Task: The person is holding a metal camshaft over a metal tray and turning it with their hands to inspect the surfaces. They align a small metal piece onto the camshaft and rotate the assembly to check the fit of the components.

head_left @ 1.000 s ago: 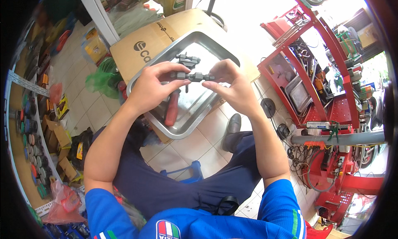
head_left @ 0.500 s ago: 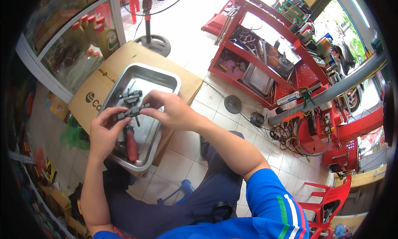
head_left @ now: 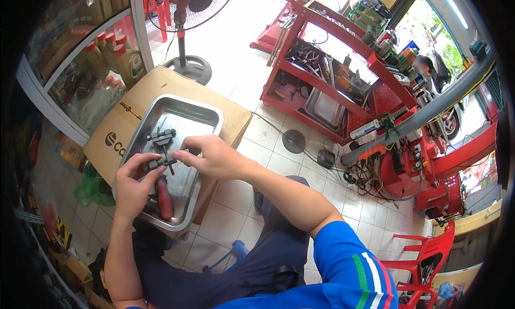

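Note:
My left hand (head_left: 133, 181) pinches a small dark metal clamp-like tool (head_left: 162, 163) with a crossbar and a thin rod, held above the metal tray (head_left: 213, 116). My right hand (head_left: 215, 157) closes its thumb and fingers on the tool's right end; the exact contact is partly hidden. A second dark metal piece (head_left: 162, 137) of similar make lies in the tray just beyond my fingers. Below the held tool, a red-handled tool (head_left: 164, 200) lies along the tray's near left side, its far end covered by my left hand.
The tray rests on a cardboard box (head_left: 112, 121). Beyond it stands a fan (head_left: 188, 67), with a glass cabinet of bottles (head_left: 126, 57) at left. A red tool trolley (head_left: 332, 78), tangled cables (head_left: 365, 175) and a red plastic chair (head_left: 424, 255) are to the right.
The whole view has shifted slightly, so the tray sits lower and further left. Both hands stay closed on the tool, with my right fingertips now nearer its middle.

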`<state>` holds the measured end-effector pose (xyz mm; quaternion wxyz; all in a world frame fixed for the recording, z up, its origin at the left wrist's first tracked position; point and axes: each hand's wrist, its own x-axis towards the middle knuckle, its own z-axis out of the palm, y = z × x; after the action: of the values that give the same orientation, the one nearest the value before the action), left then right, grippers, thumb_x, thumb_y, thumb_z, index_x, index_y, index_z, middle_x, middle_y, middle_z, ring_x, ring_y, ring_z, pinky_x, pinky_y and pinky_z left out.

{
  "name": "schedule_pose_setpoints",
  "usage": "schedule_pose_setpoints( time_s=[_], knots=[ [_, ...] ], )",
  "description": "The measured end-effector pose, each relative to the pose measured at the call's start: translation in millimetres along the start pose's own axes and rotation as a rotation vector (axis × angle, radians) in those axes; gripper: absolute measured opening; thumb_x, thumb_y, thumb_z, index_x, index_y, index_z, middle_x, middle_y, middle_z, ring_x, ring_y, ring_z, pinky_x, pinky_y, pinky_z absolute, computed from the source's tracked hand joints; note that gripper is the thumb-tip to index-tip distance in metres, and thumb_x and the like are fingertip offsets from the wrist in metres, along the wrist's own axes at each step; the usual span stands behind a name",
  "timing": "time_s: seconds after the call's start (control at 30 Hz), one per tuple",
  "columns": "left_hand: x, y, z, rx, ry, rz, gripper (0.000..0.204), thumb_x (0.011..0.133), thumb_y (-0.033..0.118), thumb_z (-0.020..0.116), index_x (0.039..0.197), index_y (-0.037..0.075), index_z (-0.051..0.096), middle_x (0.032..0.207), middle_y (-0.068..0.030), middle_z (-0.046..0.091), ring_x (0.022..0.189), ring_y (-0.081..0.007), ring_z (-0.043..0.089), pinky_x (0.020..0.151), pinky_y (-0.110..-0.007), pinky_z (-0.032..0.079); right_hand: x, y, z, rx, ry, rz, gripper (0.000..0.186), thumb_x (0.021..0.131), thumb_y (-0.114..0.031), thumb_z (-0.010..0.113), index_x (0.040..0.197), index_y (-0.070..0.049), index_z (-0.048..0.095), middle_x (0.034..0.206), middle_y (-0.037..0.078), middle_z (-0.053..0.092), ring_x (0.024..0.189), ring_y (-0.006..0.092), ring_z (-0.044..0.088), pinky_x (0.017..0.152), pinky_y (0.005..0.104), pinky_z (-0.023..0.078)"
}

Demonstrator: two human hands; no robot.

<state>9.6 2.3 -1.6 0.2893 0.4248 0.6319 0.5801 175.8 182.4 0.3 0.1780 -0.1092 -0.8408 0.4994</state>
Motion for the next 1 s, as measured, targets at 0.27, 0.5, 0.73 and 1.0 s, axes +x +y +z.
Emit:
schedule_pose_setpoints(
  time_s=[0.27, 0.5, 0.73, 1.0],
  knots=[
    [0.7, 2.3, -2.2, 0.0, 0.027, -0.006, 0.025, 0.088, -0.007, 0.076, 0.113, -0.002, 0.071, 0.108, -0.0046, 0.07, 0.102, -0.0121, 0.067, 0.091, -0.027, 0.053, 0.1, 1.5, -3.0, 0.083, 0.043, -0.117, 0.03, 0.095, -0.023, 0.077, 0.11, 0.0, 0.065, 0.095, 0.014, 0.071, 0.084, 0.0229, 0.067, 0.078, 0.0386, 0.053],
    [-1.4, 1.2, -2.9, 0.0, 0.028, 0.002, 0.025, 0.088, -0.008, 0.076, 0.112, -0.003, 0.071, 0.107, -0.0046, 0.069, 0.103, -0.0125, 0.068, 0.091, -0.026, 0.054, -1.0, -10.9, -6.7, 0.038, 0.014, 0.051, 0.035, 0.1, -0.034, 0.071, 0.103, 0.001, 0.069, 0.084, 0.015, 0.069, 0.077, 0.0222, 0.065, 0.073, 0.0382, 0.052],
    [-2.5, 0.5, -1.1, 0.009, 0.011, 0.009, 0.025, 0.088, -0.007, 0.076, 0.112, -0.003, 0.071, 0.106, -0.0043, 0.069, 0.101, -0.0121, 0.068, 0.089, -0.026, 0.053, -0.6, -3.9, -3.8, -0.056, -0.028, 0.043, 0.035, 0.103, -0.035, 0.066, 0.103, 0.0, 0.07, 0.086, 0.012, 0.071, 0.082, 0.0208, 0.068, 0.078, 0.0355, 0.054],
    [1.5, 0.9, -1.9, 0.028, 0.024, -0.005, 0.025, 0.088, -0.007, 0.076, 0.112, -0.002, 0.071, 0.105, -0.0036, 0.069, 0.099, -0.0113, 0.067, 0.088, -0.025, 0.052, 0.0, 1.9, -7.1, 0.055, 0.017, -0.084, 0.03, 0.095, -0.025, 0.077, 0.111, -0.002, 0.067, 0.101, 0.011, 0.073, 0.095, 0.0214, 0.07, 0.088, 0.0361, 0.055]
  ],
)
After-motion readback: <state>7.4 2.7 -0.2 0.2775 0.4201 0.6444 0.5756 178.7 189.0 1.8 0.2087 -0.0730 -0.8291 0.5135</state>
